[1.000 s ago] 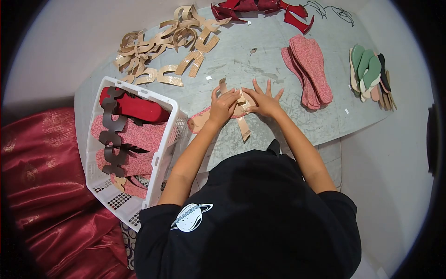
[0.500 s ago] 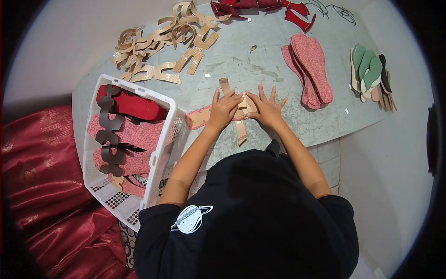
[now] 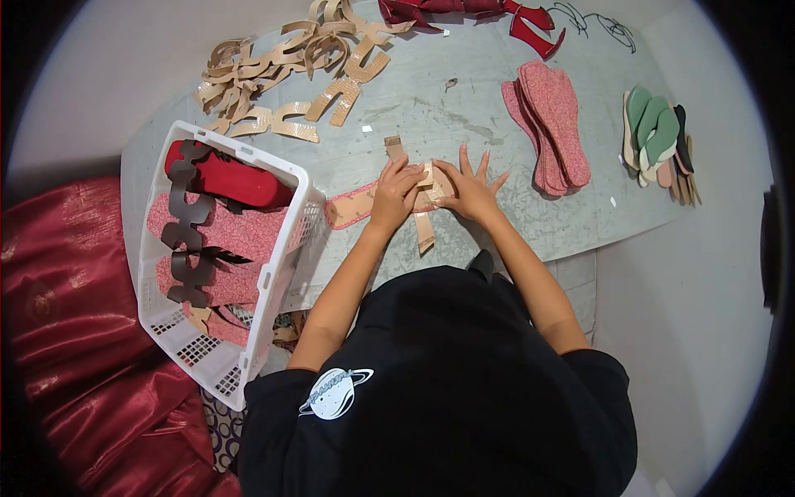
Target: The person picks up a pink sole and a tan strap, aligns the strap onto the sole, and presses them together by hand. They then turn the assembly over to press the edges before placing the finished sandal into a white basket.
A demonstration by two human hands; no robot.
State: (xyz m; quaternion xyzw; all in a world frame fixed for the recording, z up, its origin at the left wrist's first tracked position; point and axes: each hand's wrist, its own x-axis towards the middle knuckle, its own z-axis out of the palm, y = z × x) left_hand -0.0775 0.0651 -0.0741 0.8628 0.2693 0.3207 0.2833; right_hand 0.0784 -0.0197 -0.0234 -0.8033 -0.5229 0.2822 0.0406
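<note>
Hands (image 3: 398, 195) — touching | tan strap (image 3: 428, 176) — between them | across pink-edged insole (image 3: 350, 207)

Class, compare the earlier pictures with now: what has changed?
The pink-edged tan sole and tan crosswise strap have turned slightly clockwise in view; the strap's near end swung left. Both left hand and right hand shifted slightly nearer the body. No visible grasp or release. The white plastic basket and pink patterned soles stayed put; the view tilted slightly.

pink-edged sole (image 3: 352, 207): partly under hands (image 3: 398, 195) | tan straps (image 3: 330, 54): cropped at top | red cloth (image 3: 74, 306): cropped left
</note>
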